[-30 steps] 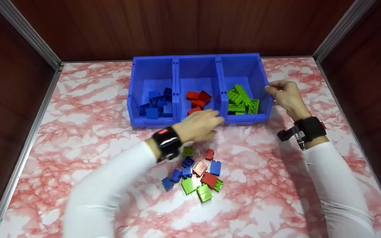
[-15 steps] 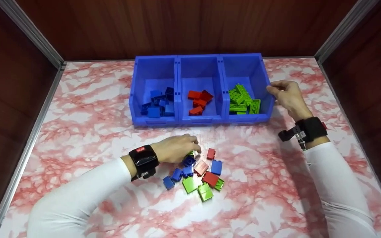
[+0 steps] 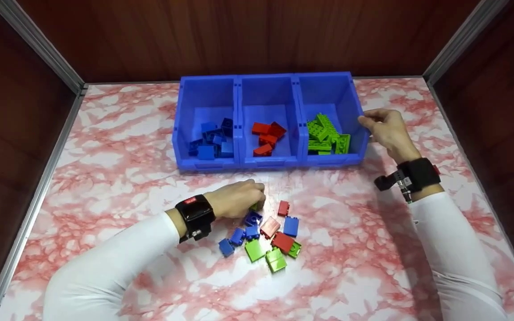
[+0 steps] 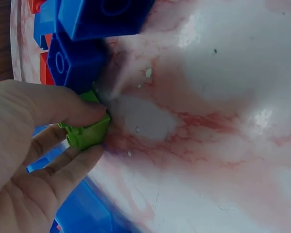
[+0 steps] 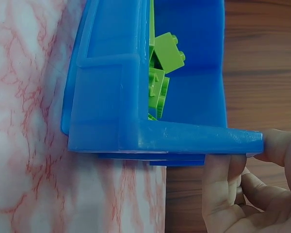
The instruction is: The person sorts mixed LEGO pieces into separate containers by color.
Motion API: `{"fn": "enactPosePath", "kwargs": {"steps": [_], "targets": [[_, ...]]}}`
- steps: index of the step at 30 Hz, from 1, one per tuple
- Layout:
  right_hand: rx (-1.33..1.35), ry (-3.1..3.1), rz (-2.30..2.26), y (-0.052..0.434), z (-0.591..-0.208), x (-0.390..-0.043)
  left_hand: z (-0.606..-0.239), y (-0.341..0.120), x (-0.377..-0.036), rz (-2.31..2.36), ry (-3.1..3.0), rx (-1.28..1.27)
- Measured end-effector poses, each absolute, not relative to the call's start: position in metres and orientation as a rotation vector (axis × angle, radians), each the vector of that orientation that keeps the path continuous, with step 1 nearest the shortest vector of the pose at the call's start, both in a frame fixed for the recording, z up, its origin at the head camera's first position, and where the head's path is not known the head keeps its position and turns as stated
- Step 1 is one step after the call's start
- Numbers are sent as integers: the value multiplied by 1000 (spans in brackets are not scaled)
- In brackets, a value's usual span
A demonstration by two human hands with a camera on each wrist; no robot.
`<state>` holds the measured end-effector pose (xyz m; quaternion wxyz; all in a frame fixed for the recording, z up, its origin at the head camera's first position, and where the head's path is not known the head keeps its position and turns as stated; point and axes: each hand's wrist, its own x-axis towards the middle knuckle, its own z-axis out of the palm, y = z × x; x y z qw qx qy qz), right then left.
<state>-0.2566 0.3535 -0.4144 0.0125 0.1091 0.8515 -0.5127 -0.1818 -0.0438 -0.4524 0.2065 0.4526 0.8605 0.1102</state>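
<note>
The person's left hand [image 3: 234, 203] is down on the pink-and-white marbled bench [image 3: 118, 147], near its middle, with thumb and fingers [image 4: 68, 109] pinched round a small green plastic building brick [image 4: 87, 132]. That brick sits on the bench surface at the far edge of a loose heap of blue, red and green plastic bricks [image 3: 266, 234], and a dark blue brick [image 4: 75, 60] lies touching it on one side. From the head view the green brick shows only as a sliver [image 3: 255, 206] under the fingertips.

The right hand [image 3: 386, 129] is at the right end of a row of three joined blue plastic bins [image 3: 239, 84] that stands toward the far edge of the bench. Its fingers are curled and its thumb [image 5: 281, 145] lies against the top rim of the right-hand bin's outer wall [image 5: 106, 107], so it is gripping that wall at the corner. That bin holds a pile of green bricks [image 3: 326, 133]; the middle one holds red bricks [image 3: 267, 133], the left one blue bricks [image 3: 211, 139].

Both arms are in white sleeves [image 3: 118, 263], each with a black wrist strap [image 3: 194, 216]. Dark wooden walls [image 3: 257, 35] close in the bench on three sides.
</note>
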Motion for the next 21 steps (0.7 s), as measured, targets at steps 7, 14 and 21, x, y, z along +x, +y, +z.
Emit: {"fn": "enactPosePath", "kwargs": {"steps": [7,14,21], "targets": [[355,2623,-1621,354,-415,-257,-438,-41,-187,381,2417,1177],[363,2624,-1596,356,-415,-259,-410,-24,-200,472,2435,1265],[365,2627,-1580,355,-415,-259,-390,14,-213,531,2465,1354]]}}
